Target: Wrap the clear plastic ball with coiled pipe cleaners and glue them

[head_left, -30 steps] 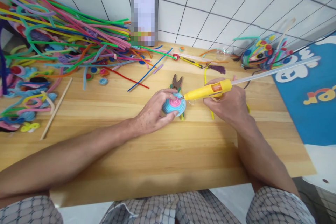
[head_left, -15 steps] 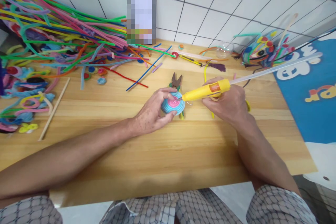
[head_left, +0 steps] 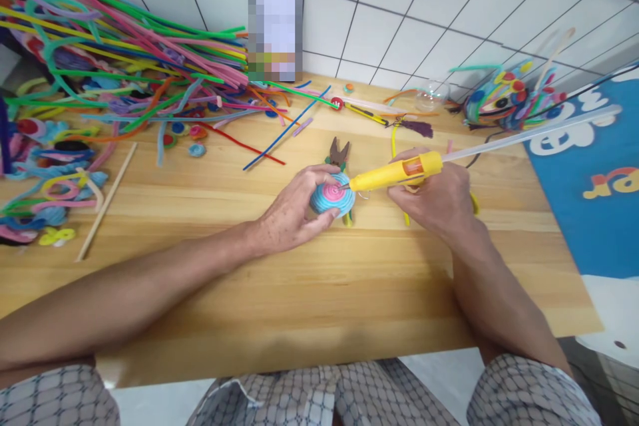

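Observation:
My left hand [head_left: 294, 213] is curled around a round coil of pipe cleaner [head_left: 333, 194], blue outside and pink in the middle, holding it just above the wooden table [head_left: 299, 293]. My right hand [head_left: 439, 198] grips a yellow glue gun [head_left: 394, 174]. The gun's nozzle touches the right side of the coil's pink centre. A long clear glue stick [head_left: 529, 135] juts out of the gun's back toward the right.
A big heap of coloured pipe cleaners [head_left: 110, 60] covers the back left. Small pliers [head_left: 339, 152] lie just behind the coil. A yellow utility knife [head_left: 367, 113], a clear ball [head_left: 430, 96] and a colourful pipe-cleaner figure [head_left: 499, 103] sit at the back right.
Both hands have kept their hold on the coil and the glue gun. Only the view has shifted slightly; the nozzle stays on the coil.

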`<action>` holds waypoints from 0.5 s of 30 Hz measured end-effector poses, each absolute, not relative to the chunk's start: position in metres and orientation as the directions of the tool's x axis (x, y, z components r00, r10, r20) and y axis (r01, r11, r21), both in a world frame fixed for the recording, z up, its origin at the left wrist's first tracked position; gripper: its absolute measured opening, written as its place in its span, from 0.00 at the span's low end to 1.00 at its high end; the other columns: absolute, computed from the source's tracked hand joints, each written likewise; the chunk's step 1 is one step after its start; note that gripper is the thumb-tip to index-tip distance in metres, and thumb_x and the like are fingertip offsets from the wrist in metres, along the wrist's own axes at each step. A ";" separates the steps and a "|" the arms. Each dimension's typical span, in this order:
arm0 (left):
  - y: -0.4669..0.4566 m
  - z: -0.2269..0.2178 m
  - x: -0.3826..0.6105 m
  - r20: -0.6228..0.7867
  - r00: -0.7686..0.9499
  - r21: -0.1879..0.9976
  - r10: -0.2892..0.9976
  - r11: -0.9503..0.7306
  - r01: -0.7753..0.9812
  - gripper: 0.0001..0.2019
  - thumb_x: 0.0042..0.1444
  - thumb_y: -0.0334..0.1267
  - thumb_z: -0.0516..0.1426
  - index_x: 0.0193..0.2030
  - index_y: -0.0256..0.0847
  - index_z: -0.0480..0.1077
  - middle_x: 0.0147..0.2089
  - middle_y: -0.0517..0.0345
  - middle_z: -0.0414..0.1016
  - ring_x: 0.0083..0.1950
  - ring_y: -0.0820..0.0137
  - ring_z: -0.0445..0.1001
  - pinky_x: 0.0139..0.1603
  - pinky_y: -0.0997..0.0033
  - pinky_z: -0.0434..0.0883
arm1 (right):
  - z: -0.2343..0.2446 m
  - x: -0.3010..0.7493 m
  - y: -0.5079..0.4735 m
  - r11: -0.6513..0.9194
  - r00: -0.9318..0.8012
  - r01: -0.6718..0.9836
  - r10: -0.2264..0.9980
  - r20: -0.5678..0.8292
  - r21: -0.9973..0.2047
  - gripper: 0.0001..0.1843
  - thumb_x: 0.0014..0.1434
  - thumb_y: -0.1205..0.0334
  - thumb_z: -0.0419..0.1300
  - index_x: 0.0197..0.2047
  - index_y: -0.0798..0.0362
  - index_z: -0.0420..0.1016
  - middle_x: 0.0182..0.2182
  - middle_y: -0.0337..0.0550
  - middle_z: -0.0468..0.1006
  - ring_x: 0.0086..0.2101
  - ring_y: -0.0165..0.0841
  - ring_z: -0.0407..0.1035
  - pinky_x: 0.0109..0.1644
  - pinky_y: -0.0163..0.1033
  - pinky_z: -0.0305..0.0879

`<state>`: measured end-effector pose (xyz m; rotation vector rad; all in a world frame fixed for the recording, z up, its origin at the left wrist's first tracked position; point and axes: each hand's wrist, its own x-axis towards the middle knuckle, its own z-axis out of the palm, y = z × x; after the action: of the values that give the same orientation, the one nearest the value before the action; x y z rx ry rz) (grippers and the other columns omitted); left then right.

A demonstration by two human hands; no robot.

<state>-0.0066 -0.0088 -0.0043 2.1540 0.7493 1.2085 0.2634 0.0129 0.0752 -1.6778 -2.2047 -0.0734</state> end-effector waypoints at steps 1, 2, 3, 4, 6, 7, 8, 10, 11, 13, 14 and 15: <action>-0.009 -0.004 -0.007 0.576 0.444 0.684 0.686 -0.702 0.198 0.22 0.66 0.37 0.62 0.64 0.43 0.63 0.67 0.38 0.72 0.71 0.52 0.73 0.69 0.46 0.74 | 0.075 0.264 0.013 0.290 -0.224 0.940 0.921 0.318 -0.178 0.17 0.51 0.61 0.62 0.45 0.46 0.82 0.34 0.46 0.86 0.37 0.52 0.82 0.46 0.58 0.79; -0.009 -0.003 -0.007 0.583 0.448 0.675 0.678 -0.711 0.198 0.22 0.66 0.37 0.62 0.64 0.43 0.63 0.66 0.39 0.72 0.71 0.52 0.73 0.69 0.46 0.74 | 0.075 0.264 0.013 0.295 -0.230 0.940 0.918 0.322 -0.173 0.17 0.51 0.61 0.62 0.45 0.47 0.82 0.34 0.46 0.86 0.37 0.52 0.82 0.47 0.58 0.79; -0.009 -0.003 -0.007 0.585 0.451 0.670 0.674 -0.715 0.199 0.21 0.67 0.37 0.62 0.64 0.43 0.64 0.66 0.39 0.72 0.71 0.52 0.73 0.69 0.46 0.74 | 0.075 0.264 0.013 0.304 -0.239 0.938 0.914 0.329 -0.165 0.18 0.51 0.62 0.61 0.46 0.47 0.82 0.34 0.46 0.86 0.38 0.51 0.82 0.47 0.57 0.79; -0.009 -0.002 -0.007 0.582 0.451 0.673 0.677 -0.712 0.200 0.21 0.66 0.36 0.62 0.63 0.44 0.64 0.66 0.39 0.72 0.71 0.52 0.72 0.68 0.46 0.74 | 0.074 0.264 0.013 0.314 -0.248 0.937 0.908 0.339 -0.155 0.18 0.51 0.62 0.61 0.46 0.47 0.82 0.35 0.45 0.86 0.38 0.50 0.82 0.47 0.55 0.79; -0.010 -0.002 -0.007 0.566 0.447 0.692 0.693 -0.694 0.199 0.20 0.66 0.36 0.62 0.61 0.45 0.64 0.67 0.40 0.71 0.70 0.52 0.72 0.68 0.46 0.74 | 0.073 0.266 0.012 0.329 -0.263 0.934 0.896 0.358 -0.136 0.18 0.51 0.62 0.60 0.45 0.47 0.82 0.34 0.44 0.86 0.38 0.49 0.82 0.46 0.53 0.79; -0.011 -0.001 -0.007 0.558 0.443 0.702 0.701 -0.684 0.198 0.19 0.65 0.35 0.62 0.61 0.45 0.64 0.67 0.41 0.71 0.70 0.53 0.73 0.68 0.47 0.74 | 0.073 0.266 0.012 0.331 -0.265 0.935 0.891 0.368 -0.129 0.18 0.51 0.62 0.60 0.45 0.47 0.82 0.34 0.44 0.86 0.37 0.48 0.81 0.45 0.53 0.79; -0.011 -0.001 -0.007 0.551 0.439 0.712 0.710 -0.674 0.197 0.19 0.65 0.35 0.62 0.60 0.45 0.63 0.67 0.41 0.71 0.70 0.53 0.73 0.68 0.47 0.74 | 0.072 0.267 0.012 0.330 -0.262 0.936 0.888 0.378 -0.124 0.18 0.51 0.62 0.60 0.45 0.47 0.82 0.33 0.43 0.86 0.36 0.48 0.81 0.45 0.53 0.78; -0.012 -0.002 -0.007 0.542 0.430 0.724 0.722 -0.661 0.196 0.19 0.64 0.35 0.63 0.58 0.46 0.63 0.67 0.42 0.70 0.69 0.53 0.73 0.67 0.47 0.74 | 0.072 0.268 0.011 0.322 -0.252 0.939 0.884 0.393 -0.121 0.17 0.52 0.61 0.60 0.45 0.47 0.82 0.30 0.43 0.84 0.35 0.48 0.81 0.45 0.53 0.78; -0.012 -0.002 -0.007 0.539 0.427 0.729 0.726 -0.656 0.195 0.18 0.64 0.34 0.63 0.58 0.45 0.63 0.67 0.42 0.70 0.69 0.53 0.73 0.67 0.47 0.74 | 0.072 0.269 0.011 0.318 -0.248 0.940 0.884 0.396 -0.122 0.17 0.52 0.61 0.60 0.45 0.47 0.82 0.30 0.43 0.84 0.35 0.48 0.80 0.45 0.54 0.78; -0.012 -0.003 -0.006 0.532 0.423 0.740 0.734 -0.645 0.188 0.18 0.64 0.34 0.63 0.57 0.46 0.63 0.68 0.42 0.70 0.70 0.53 0.73 0.67 0.47 0.74 | 0.072 0.269 0.011 0.318 -0.247 0.940 0.885 0.395 -0.126 0.17 0.52 0.61 0.60 0.45 0.46 0.82 0.30 0.43 0.84 0.35 0.48 0.80 0.45 0.54 0.77; -0.012 -0.003 -0.006 0.529 0.421 0.747 0.737 -0.640 0.182 0.18 0.64 0.34 0.63 0.57 0.46 0.63 0.68 0.41 0.70 0.70 0.53 0.73 0.67 0.47 0.74 | 0.073 0.269 0.011 0.322 -0.250 0.938 0.887 0.389 -0.130 0.17 0.52 0.61 0.60 0.45 0.46 0.82 0.31 0.43 0.85 0.35 0.48 0.81 0.44 0.53 0.78; -0.012 -0.004 -0.006 0.525 0.419 0.754 0.741 -0.633 0.175 0.18 0.64 0.34 0.64 0.57 0.46 0.63 0.68 0.41 0.70 0.70 0.53 0.73 0.67 0.46 0.74 | 0.073 0.268 0.011 0.327 -0.256 0.936 0.889 0.380 -0.133 0.17 0.52 0.62 0.61 0.45 0.46 0.82 0.32 0.43 0.85 0.35 0.48 0.81 0.44 0.53 0.78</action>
<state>-0.0058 -0.0124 -0.0036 2.0631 0.7724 1.1941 0.2680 0.0110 0.0733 -1.6162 -2.2127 -0.1664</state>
